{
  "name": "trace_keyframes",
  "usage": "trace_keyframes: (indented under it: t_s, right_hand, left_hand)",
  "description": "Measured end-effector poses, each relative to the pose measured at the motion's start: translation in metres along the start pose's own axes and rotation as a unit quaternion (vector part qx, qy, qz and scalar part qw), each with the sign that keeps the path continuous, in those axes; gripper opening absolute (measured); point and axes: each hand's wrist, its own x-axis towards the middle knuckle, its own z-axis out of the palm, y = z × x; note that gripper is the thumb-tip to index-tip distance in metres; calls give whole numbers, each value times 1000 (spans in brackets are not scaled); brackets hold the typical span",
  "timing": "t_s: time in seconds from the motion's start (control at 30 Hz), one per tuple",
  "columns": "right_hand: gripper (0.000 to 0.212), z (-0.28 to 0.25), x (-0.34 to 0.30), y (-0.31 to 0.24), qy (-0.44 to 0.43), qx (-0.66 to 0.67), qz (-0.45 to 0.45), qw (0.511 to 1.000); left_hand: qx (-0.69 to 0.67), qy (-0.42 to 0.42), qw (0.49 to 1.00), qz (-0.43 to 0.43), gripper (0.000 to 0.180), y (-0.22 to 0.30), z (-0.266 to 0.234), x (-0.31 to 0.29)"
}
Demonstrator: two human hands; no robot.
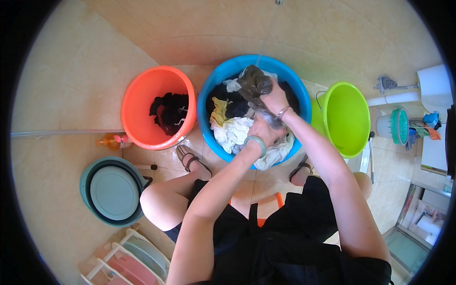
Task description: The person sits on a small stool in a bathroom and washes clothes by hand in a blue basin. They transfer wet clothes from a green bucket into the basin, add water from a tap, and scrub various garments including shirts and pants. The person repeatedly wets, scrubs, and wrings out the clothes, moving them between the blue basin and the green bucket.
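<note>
A large blue basin (207,135) in front of me holds a heap of laundry. Over its middle, my right hand (275,99) is closed on a wet grey-brown garment (255,81), whose bunched upper part hangs past the fingers. Lower down, my left hand (266,132) is closed around the grey trailing part of the same cloth. Its exact garment kind cannot be made out. Beneath and around my hands lie a white garment (233,131), a yellow cloth (219,113) and several dark pieces. A thin stream of water appears to fall at the basin's far side.
Left of the basin stands an orange bucket (134,107) with dark clothes inside. A lime-green bucket (349,118) is at the right. Grey-green collapsible basins (114,190) sit at the left, near a white rack (102,262). Tiled walls enclose the far side.
</note>
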Motion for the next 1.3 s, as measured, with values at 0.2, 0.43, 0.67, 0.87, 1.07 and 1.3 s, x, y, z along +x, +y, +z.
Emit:
trace_keyframes:
  t_s: [0.2, 0.43, 0.67, 0.87, 1.07, 1.3]
  right_hand:
    - [85, 8, -7, 14, -92, 177, 11, 980]
    - [85, -34, -57, 71, -138, 563, 234, 780]
    - [89, -1, -79, -17, -239, 802, 56, 544]
    - [63, -31, -36, -23, -280, 808, 188, 484]
    - [42, -56, -18, -24, -269, 576, 203, 744]
    - [31, -47, -8, -35, -202, 419, 138, 875]
  left_hand:
    - [-399, -113, 910, 6, 49, -57, 9, 23]
    - [-727, -244, 631, -118, 48, 3, -20, 6]
    - [-881, -289, 365, -85, 49, 20, -4, -28]
    - [-807, -272, 521, -59, 54, -3, -11, -44]
    - [-590, -201, 781, -40, 48, 31, -40, -42]
    - [-221, -20, 970, 98, 57, 29, -29, -18]
